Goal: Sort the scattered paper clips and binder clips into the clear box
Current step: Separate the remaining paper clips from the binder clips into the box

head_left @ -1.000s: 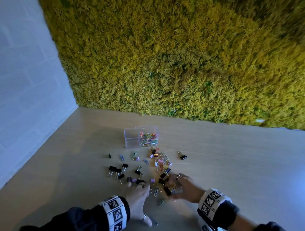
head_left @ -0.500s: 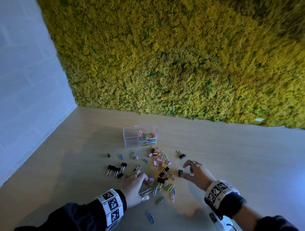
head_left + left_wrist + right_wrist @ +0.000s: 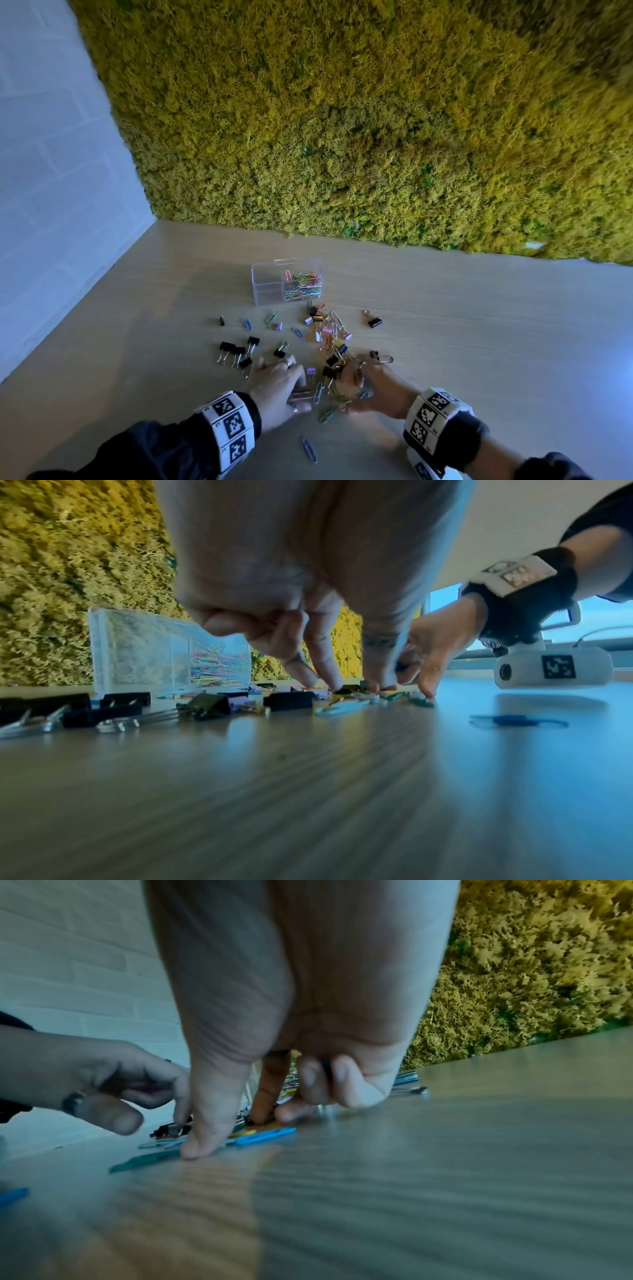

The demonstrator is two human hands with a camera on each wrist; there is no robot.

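Note:
The clear box (image 3: 267,284) stands at the far side of the wooden table; its right compartment holds colourful paper clips (image 3: 303,287) and its left one looks empty. In front of it lie scattered paper clips and binder clips (image 3: 329,339). Both hands are down on the near part of this pile. My left hand (image 3: 291,383) has its fingertips (image 3: 322,674) on the clips and pinches a pinkish clip (image 3: 150,1088). My right hand (image 3: 359,380) presses thumb and forefinger on the table, with a dark blue clip (image 3: 325,1066) in its curled outer fingers.
Black binder clips (image 3: 236,353) cluster left of my left hand, and one more (image 3: 375,322) lies apart on the right. A blue paper clip (image 3: 309,450) lies close to me. A moss wall (image 3: 342,137) rises behind the table (image 3: 479,342), with a white brick wall (image 3: 51,171) on the left.
My right hand has come back left and nearer from the black binder clip on the right to the middle of the pile. The left hand has stayed about where it was.

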